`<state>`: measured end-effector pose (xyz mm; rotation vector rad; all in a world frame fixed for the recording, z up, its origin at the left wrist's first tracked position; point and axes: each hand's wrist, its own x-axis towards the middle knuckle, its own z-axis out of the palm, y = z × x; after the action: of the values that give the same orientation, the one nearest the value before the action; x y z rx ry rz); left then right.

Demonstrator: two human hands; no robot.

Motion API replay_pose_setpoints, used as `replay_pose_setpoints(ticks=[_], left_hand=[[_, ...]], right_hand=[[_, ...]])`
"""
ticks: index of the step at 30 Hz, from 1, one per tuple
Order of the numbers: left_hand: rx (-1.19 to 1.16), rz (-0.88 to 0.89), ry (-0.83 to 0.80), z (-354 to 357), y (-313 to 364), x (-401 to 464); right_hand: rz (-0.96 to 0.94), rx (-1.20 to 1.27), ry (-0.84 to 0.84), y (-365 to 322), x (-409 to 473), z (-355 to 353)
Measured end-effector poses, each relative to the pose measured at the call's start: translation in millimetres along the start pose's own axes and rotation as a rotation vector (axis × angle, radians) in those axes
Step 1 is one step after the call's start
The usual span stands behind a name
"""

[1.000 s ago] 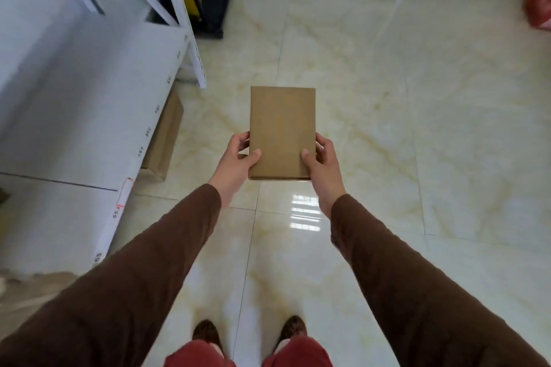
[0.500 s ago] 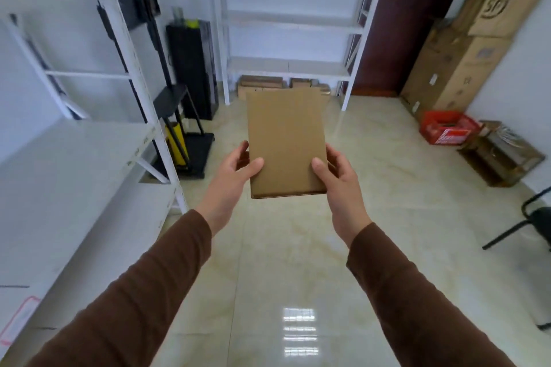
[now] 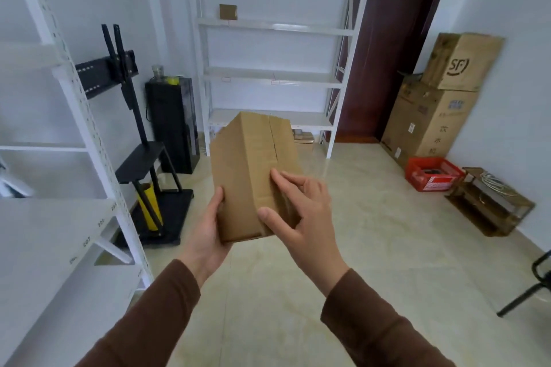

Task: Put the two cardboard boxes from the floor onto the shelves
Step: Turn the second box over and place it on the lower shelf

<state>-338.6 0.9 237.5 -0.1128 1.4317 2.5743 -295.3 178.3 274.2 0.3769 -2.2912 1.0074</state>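
We held the small brown cardboard box (image 3: 253,176) in the air in front of us, above the pale glossy tiled floor (image 3: 372,247), tilted so that one long edge pointed up and its taped seam faced right. Our left hand (image 3: 208,235) was clamped on the box's lower left corner, thumb lying up along the left face and palm under the bottom edge. Our right hand (image 3: 301,211) pressed on the right face, with the fingers (image 3: 283,179) spread flat across the seam and the thumb at the lower edge; it was closed on the box rather than hanging apart from it. Both sleeves were dark brown.

Beyond the box stood a tall white metal shelving unit (image 3: 274,74) against the far wall. On its top visible shelf sat a small brown square cardboard box (image 3: 228,11). Under its lowest shelf, just right of the held box, we saw flat cardboard pieces (image 3: 304,137) on the floor. To the left of the held box rose another white metal rack (image 3: 59,217), near us, and behind it a black stand with a mounting bracket (image 3: 128,104). Well to the right of the held box, large brown cartons (image 3: 438,104) were stacked by the dark door, with a red plastic crate (image 3: 432,173) beside them.
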Motion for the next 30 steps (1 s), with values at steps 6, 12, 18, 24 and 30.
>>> replay_pose_setpoints(ticks=[6, 12, 18, 24, 30], left_hand=[[0.063, -0.027, -0.029, 4.4, 34.3, 123.0], [0.328, 0.087, -0.189, 41.3, 55.8, 231.6], [0.587, 0.159, -0.193, 83.5, 61.9, 360.9], [0.835, 0.348, -0.126, 123.7, 72.3, 485.7], [0.724, 0.327, -0.042, 111.7, 84.9, 594.6]], right_hand=[[0.120, 0.096, 0.003, 52.4, 90.9, 43.2], [0.567, 0.638, 0.109, 142.3, 186.4, 53.1], [0.769, 0.771, 0.094, 256.8, 288.2, 71.5], [0.758, 0.850, -0.026, 371.0, 393.9, 98.8], [0.731, 0.857, -0.051, 446.9, 501.8, 163.7]])
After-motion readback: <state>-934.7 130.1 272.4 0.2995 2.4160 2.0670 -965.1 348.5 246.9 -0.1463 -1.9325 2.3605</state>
